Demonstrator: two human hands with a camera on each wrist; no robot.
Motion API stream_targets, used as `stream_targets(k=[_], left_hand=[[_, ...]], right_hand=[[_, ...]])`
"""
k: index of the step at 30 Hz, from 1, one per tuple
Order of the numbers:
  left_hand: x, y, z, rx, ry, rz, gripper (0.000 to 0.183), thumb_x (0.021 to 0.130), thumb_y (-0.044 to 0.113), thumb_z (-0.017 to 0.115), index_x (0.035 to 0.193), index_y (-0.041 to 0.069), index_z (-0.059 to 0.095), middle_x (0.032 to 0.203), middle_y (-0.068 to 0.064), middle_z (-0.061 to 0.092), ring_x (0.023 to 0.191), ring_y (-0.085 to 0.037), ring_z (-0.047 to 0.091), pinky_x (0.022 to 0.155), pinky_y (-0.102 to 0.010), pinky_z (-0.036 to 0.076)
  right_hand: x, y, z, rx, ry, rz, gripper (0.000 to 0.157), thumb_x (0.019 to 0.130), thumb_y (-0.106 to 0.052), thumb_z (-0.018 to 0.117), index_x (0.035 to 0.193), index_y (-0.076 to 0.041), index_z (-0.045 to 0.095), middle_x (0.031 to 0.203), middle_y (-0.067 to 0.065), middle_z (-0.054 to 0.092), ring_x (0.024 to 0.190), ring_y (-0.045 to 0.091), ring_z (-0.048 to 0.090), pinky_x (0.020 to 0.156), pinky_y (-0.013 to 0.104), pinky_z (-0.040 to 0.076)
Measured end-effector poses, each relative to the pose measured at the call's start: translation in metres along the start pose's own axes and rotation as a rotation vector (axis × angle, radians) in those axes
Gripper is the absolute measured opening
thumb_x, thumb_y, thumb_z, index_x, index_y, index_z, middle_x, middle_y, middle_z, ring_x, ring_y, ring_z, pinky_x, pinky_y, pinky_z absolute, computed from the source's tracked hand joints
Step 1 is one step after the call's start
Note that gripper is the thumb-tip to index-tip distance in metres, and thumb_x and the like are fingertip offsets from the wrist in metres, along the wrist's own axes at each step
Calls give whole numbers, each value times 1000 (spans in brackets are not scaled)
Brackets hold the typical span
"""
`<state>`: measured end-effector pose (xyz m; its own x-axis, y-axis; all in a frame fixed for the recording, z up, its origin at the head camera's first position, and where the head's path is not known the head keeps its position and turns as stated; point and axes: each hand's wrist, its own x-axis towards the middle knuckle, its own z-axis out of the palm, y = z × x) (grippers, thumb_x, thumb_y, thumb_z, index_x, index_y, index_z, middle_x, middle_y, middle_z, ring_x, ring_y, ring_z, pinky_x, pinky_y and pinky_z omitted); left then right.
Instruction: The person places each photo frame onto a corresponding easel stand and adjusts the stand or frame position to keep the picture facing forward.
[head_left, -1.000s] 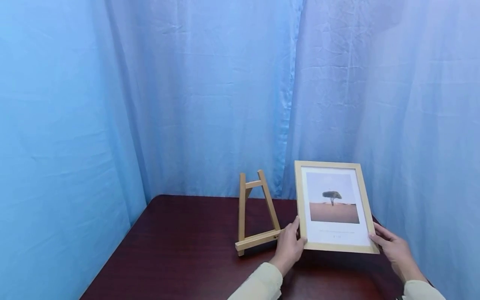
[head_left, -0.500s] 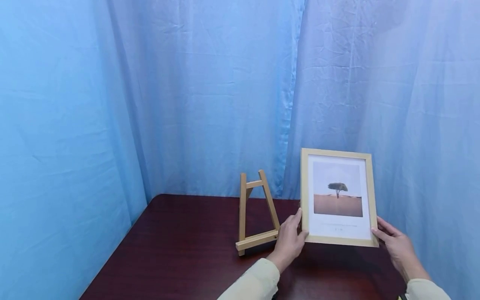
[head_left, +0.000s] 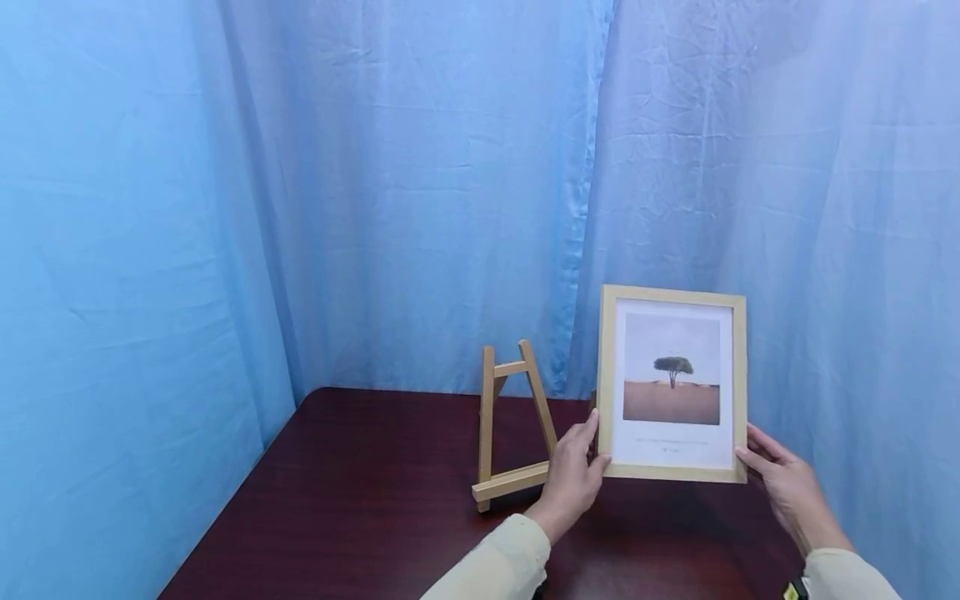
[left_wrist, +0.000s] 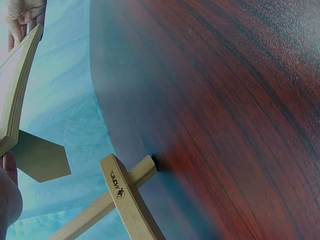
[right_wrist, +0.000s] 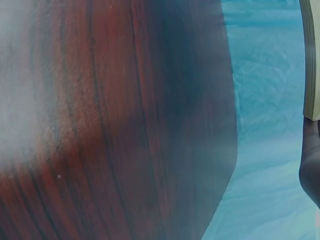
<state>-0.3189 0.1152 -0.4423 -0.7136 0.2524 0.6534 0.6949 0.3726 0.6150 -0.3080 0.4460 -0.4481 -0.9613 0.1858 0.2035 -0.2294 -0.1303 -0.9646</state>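
Note:
A picture frame (head_left: 673, 472) with a pale wooden border and a print of a lone tree is held up above the table, nearly upright. My left hand (head_left: 573, 477) grips its lower left edge, thumb on the front and fingers passing behind. At the lower right edge, my right hand (head_left: 793, 492) pinches the border the same way. Just left of the frame stands a small wooden easel (head_left: 486, 417), its ledge partly covered by my left hand. The left wrist view shows the frame's edge (left_wrist: 20, 85), a brown flap (left_wrist: 44, 156) behind it, and the easel's ledge (left_wrist: 131, 200).
The dark red-brown table (head_left: 360, 492) extends to the left and front of the easel. Blue curtains (head_left: 450, 208) hang close behind the table and along both sides.
The picture frame has risen in both hands and turned more upright, its top now higher against the curtain. The easel has stayed in place.

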Motion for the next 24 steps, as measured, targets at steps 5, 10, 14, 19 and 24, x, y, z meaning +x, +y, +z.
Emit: stream_targets(k=[5, 10, 14, 19, 24], left_hand=[[0, 1, -4, 13, 23, 23, 66, 91, 7, 72, 150, 5, 43, 114, -5, 64, 86, -7, 55, 77, -12, 45], [-1, 2, -8, 27, 33, 48, 67, 90, 8, 73, 150, 6, 43, 118, -5, 64, 86, -7, 57, 77, -12, 45], [0, 1, -11, 40, 49, 91, 67, 89, 7, 74, 149, 3, 43, 119, -8, 64, 88, -8, 59, 78, -11, 46], [2, 0, -13, 56, 70, 140, 68, 88, 6, 75, 148, 1, 44, 118, -9, 64, 89, -10, 60, 79, -11, 46], [4, 2, -18, 75, 79, 164, 68, 87, 6, 76, 147, 0, 44, 117, -8, 64, 90, -10, 60, 80, -11, 47]], right_hand=[[1, -2, 6, 51, -16, -34, 44, 94, -1, 65, 117, -37, 71, 101, -20, 69, 90, -4, 64, 71, 17, 53], [2, -4, 11, 88, -24, -46, 43, 94, 1, 65, 116, -36, 72, 102, -19, 69, 91, -3, 65, 73, 18, 53], [3, -6, 14, 88, -21, -51, 43, 93, 0, 66, 117, -35, 71, 102, -18, 70, 90, -3, 65, 72, 18, 54], [6, -8, 16, 87, -19, -44, 43, 93, -1, 66, 118, -36, 70, 102, -19, 69, 91, -4, 64, 73, 17, 53], [8, -11, 19, 76, -16, -28, 47, 94, -4, 67, 129, -36, 63, 103, -22, 68, 92, -5, 63, 74, 16, 52]])
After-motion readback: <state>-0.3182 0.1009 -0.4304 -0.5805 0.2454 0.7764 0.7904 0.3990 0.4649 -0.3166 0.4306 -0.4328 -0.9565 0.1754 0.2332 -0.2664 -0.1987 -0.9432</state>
